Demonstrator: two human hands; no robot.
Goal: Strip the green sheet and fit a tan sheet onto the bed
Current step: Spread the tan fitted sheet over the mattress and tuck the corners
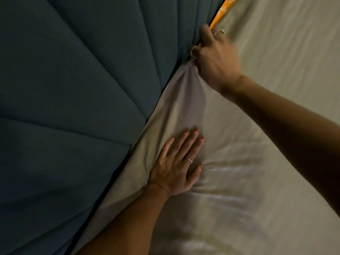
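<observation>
A tan sheet (248,162) covers the mattress across the right and lower part of the view. My left hand (178,164) lies flat on it with straight fingers, pressing the cloth down close to the headboard. Further up, my right hand (215,59) grips a bunched fold of the tan sheet at the gap between mattress and headboard, its fingertips hidden in that gap. Just above this hand a strip of orange patterned mattress edge (222,10) shows uncovered. No green sheet is in view.
A dark blue-green padded headboard (73,89) with vertical channels fills the left half and meets the mattress along a diagonal line. Wrinkles run through the sheet to the right of my left hand.
</observation>
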